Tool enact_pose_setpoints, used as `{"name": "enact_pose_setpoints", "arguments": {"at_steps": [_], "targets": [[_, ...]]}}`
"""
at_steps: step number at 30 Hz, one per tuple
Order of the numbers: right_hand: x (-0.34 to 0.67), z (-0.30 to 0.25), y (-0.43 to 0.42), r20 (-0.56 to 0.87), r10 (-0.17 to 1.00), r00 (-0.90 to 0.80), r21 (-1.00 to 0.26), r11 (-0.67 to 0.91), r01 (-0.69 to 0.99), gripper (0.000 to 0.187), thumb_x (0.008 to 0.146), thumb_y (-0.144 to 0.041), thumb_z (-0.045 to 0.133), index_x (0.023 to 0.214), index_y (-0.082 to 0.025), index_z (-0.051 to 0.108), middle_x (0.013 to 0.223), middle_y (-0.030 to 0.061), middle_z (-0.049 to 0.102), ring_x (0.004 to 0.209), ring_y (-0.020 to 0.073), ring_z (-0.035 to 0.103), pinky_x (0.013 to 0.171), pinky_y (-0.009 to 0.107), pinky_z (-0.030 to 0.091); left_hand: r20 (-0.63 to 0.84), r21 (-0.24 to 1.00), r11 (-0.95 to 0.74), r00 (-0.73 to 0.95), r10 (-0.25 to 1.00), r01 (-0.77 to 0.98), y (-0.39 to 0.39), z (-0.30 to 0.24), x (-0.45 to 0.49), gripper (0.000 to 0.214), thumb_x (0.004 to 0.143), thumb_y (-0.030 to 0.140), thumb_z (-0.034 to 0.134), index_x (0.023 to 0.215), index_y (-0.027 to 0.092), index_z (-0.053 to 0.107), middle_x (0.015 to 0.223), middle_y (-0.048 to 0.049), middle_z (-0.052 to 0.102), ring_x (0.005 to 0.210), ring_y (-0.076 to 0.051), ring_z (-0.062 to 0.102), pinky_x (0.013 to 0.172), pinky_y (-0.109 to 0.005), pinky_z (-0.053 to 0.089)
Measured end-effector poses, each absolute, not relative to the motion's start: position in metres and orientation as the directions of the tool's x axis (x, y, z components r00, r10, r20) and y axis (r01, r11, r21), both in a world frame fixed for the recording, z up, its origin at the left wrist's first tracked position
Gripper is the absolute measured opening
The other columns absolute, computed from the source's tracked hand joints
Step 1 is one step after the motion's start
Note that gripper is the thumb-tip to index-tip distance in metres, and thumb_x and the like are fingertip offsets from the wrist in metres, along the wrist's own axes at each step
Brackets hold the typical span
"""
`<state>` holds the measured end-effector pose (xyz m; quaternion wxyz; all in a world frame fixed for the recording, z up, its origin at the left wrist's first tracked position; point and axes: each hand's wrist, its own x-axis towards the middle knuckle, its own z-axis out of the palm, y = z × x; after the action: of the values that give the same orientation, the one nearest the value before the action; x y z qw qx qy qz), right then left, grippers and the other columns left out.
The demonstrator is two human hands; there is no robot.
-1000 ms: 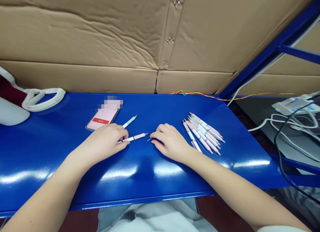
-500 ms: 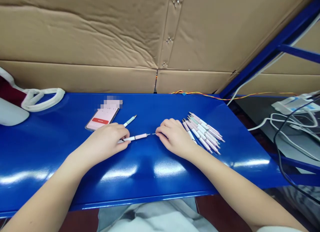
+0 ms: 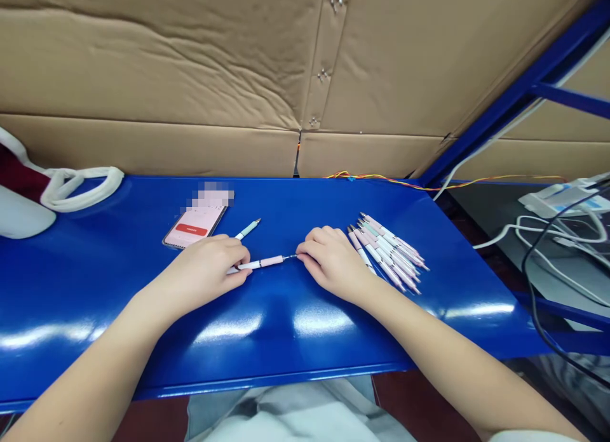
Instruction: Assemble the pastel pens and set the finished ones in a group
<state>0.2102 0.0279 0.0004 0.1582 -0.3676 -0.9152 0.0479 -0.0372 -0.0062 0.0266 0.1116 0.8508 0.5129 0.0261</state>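
My left hand is closed around a white and pink pen, which lies nearly level and points right. From its pink front end a thin piece juts out toward the other hand. Thumb and fingertips of my right hand pinch a small metallic piece, which looks like a pen tip. It meets or nearly meets the front of the pen; contact is too small to tell. Behind my left fingers lies a light green and white pen, partly hidden. Just right of my right hand is a pile of several pens in pastel colours.
A phone with a lit screen lies behind my left hand on the blue table. At the far left are a white object and a white strap. Coloured wires run along the back edge; cables hang at the right.
My left hand has shifted the pen slightly to the right, closing the gap to the small piece in my right fingers. My right hand has stayed nearly still.
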Motion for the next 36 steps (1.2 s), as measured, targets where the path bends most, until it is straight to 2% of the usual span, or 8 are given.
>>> {"name": "enact_pose_setpoints", "arguments": {"at_steps": [16,28,32,36], "targets": [[0.206,-0.003,0.026,0.268,0.649,-0.712,-0.217,0.761,0.612,0.019,0.092,-0.022,0.047,0.089,-0.017,0.065,0.086,0.006,0.058,0.08,0.0181,0.045,0.07,0.031,0.028,-0.066,0.202,-0.464,0.484,0.872,0.863,-0.008,0.025,-0.032,0.017,0.085,0.028,0.05,0.082,0.021,0.065,0.08,-0.003,0.064,0.081,-0.021,0.057,0.071,-0.03,0.042],[0.205,-0.003,0.026,0.269,0.652,-0.709,-0.284,0.757,0.588,0.018,0.091,-0.022,0.048,0.089,-0.018,0.066,0.086,0.0055,0.06,0.081,0.0182,0.047,0.071,0.032,0.031,-0.052,0.17,-0.49,0.504,0.862,0.855,-0.008,0.023,-0.031,0.018,0.087,0.03,0.05,0.085,0.021,0.065,0.082,-0.0029,0.065,0.081,-0.02,0.058,0.071,-0.03,0.043],[0.211,-0.002,0.03,0.282,0.671,-0.686,-0.375,0.735,0.564,0.02,0.092,-0.027,0.05,0.1,-0.018,0.065,0.091,0.0066,0.063,0.085,0.0191,0.052,0.076,0.033,0.036,-0.047,0.153,-0.5,0.512,0.858,0.852,-0.009,0.023,-0.031,0.02,0.088,0.031,0.048,0.085,0.021,0.065,0.083,-0.0031,0.065,0.082,-0.02,0.058,0.071,-0.031,0.043],[0.225,0.0,0.04,0.242,0.686,-0.687,-0.409,0.714,0.569,0.028,0.09,-0.013,0.045,0.111,-0.018,0.063,0.097,0.0079,0.063,0.089,0.0194,0.055,0.081,0.034,0.041,-0.032,0.163,-0.494,0.505,0.862,0.854,-0.008,0.024,-0.035,0.024,0.089,0.033,0.045,0.088,0.021,0.066,0.086,-0.004,0.066,0.083,-0.02,0.059,0.074,-0.031,0.044]]}}
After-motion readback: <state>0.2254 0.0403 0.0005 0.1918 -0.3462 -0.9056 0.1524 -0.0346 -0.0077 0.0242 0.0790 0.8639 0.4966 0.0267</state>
